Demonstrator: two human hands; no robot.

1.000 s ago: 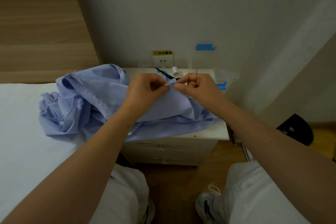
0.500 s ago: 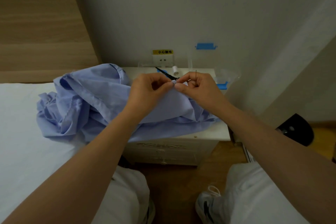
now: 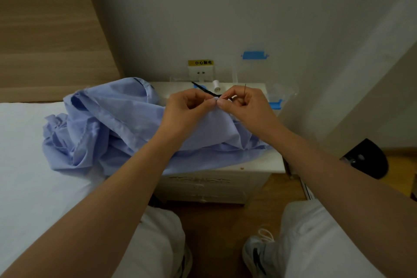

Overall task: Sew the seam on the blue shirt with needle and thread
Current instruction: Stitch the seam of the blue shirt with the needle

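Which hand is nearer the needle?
Right. The right hand holds the needle upright between its fingers; the left hand pinches the shirt beside it, apart from the needle.

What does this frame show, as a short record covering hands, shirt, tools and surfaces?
left hand: pinches a raised edge of the light blue fabric shirt
right hand: fingers meet the same edge; thin dark needle stands upright from them
shirt: crumpled, lying across the white bed and white bedside cabinet
behind hands: white thread spool, black scissors, both on the cabinet
thread at needle: too fine to see
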